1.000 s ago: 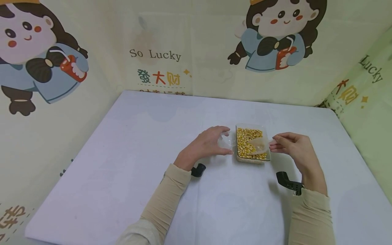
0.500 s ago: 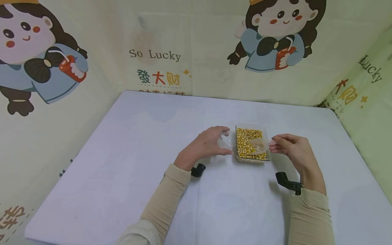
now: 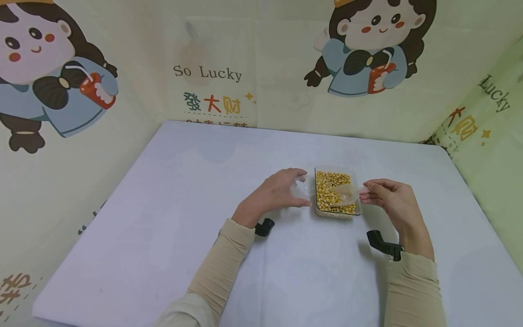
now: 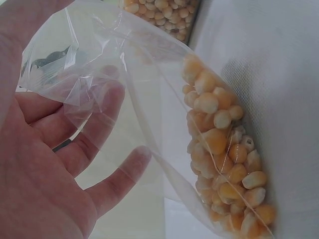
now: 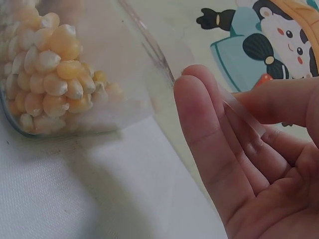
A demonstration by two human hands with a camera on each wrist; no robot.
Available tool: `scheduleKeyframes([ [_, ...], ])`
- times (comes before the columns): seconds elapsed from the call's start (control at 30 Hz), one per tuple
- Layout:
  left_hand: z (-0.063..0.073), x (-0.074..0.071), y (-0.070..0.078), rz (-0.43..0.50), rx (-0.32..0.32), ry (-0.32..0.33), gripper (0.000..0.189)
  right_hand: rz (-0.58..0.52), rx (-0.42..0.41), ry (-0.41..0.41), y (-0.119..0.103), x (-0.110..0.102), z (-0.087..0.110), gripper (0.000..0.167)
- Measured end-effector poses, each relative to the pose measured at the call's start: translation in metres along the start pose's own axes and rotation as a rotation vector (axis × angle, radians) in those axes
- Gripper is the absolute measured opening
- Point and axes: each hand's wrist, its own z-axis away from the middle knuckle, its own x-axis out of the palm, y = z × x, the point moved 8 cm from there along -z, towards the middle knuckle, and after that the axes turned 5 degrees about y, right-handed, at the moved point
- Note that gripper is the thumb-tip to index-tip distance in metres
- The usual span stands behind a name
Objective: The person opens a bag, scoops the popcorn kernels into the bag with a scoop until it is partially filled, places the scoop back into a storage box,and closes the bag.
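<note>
My left hand [image 3: 275,190] curves its spread thumb and fingers around the mouth of a clear plastic bag [image 3: 302,187]. In the left wrist view, the bag's film lies over my fingers and corn kernels [image 4: 224,164] fill its bottom. To its right, a clear rectangular container [image 3: 335,215] holds yellow corn kernels [image 3: 327,184]. My right hand [image 3: 394,200] pinches the thin handle [image 5: 244,117] of a translucent scoop [image 3: 347,194] between thumb and fingers. The scoop's head lies over the kernels at the container's right side; whether kernels are in it is hard to tell.
A white table [image 3: 184,190] carries everything. Printed cloth [image 3: 278,68] with cartoon figures hangs behind it and at both sides. Black wrist cameras [image 3: 264,227] sit below each hand.
My right hand and the scoop shift only very slightly. The left hand, bag and container stay where they were.
</note>
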Motion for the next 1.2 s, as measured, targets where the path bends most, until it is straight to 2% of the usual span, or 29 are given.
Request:
scheduleKeyframes([
  [0.2,0.0,-0.001,0.0,-0.006,-0.001,0.0,0.083,-0.033,0.008,0.017,-0.001,-0.001,0.0,0.037],
  [0.43,0.0,0.0,0.0,-0.007,0.003,-0.002,0.082,-0.076,-0.029,0.01,-0.006,0.001,0.001,0.014],
  [0.67,0.0,-0.001,0.002,-0.025,0.014,-0.002,0.083,-0.084,-0.038,0.021,-0.007,0.001,0.001,0.023],
  [0.83,0.0,-0.001,0.002,-0.017,0.018,0.0,0.083,-0.09,-0.042,0.031,-0.009,0.001,0.001,0.014],
  [1.2,0.0,-0.001,0.002,-0.016,0.015,0.002,0.082,-0.066,-0.027,0.051,-0.011,-0.002,0.003,0.011],
])
